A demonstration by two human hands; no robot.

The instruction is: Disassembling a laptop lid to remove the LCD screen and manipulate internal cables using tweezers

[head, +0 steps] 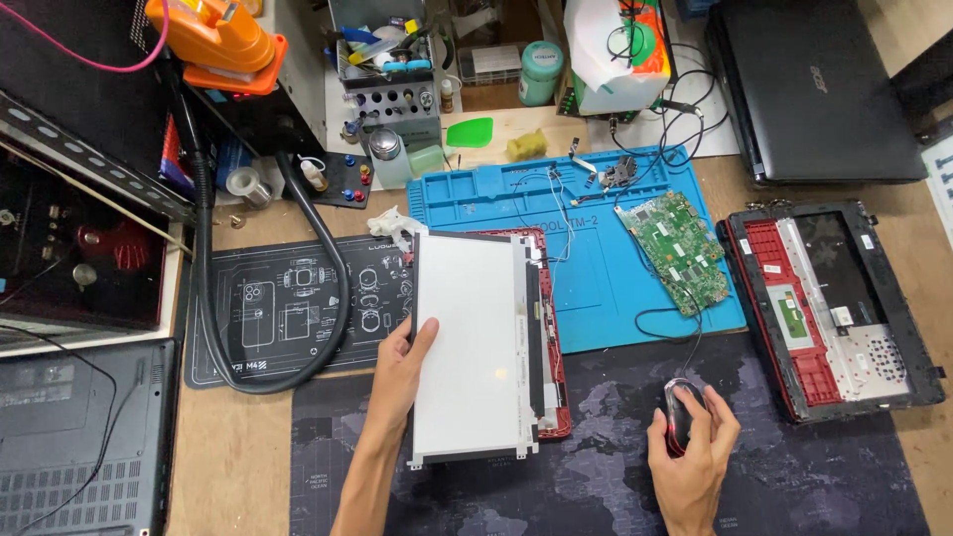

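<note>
Your left hand (405, 362) is the nearer one to the screen panel (472, 347), and it already has it: the thumb lies over the panel's left edge on the white back, and the other fingers (389, 369) curl along that edge, so the hand is closed on the panel. The panel sits at the centre of the frame, its long axis running from the top of the picture toward the bottom, tilted slightly clockwise, and it lies over the red-rimmed lid frame (552, 337), whose edge shows along the panel's right side. From your left fingers the bulk of the panel lies to the right. Your left forearm comes up from the lower edge of the frame, leaning right, wrist straight. Your right hand (692, 447) is well apart, at lower right, cupped over the black mouse (683, 409) on the dark mat (794, 467), fingers draped on top. The green circuit board (677, 248) rests on the blue work mat (496, 194), above and between both hands.
</note>
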